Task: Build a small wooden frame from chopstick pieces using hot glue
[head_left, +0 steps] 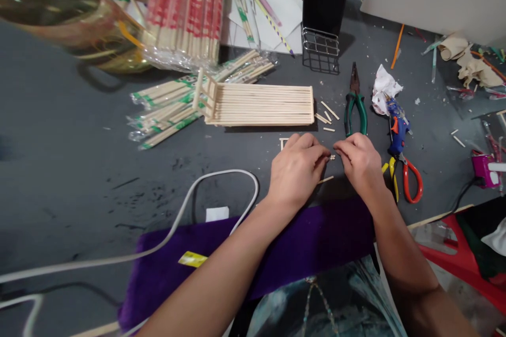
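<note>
My left hand (298, 166) is closed in a pinch, with the pale ends of several short wooden sticks (332, 157) showing at its fingertips. Just to the right, my right hand (359, 160) has its thumb and fingers pressed together; whatever may be between them is too small to make out. A small wooden frame (283, 142) lies partly hidden behind my left hand. Beyond the hands sits a slatted bed-like model (263, 104) made of thin sticks, with an upright end at its left. Cut stick pieces (329, 111) are scattered near its right end.
Green-handled pliers (355, 105), a blue glue gun (398, 129) and red-and-yellow-handled cutters (411, 181) lie to the right. Packaged chopsticks (185, 16) and wrapped sticks (166, 110) are at the back left. A white cable (190, 195) crosses the purple cloth (316, 237).
</note>
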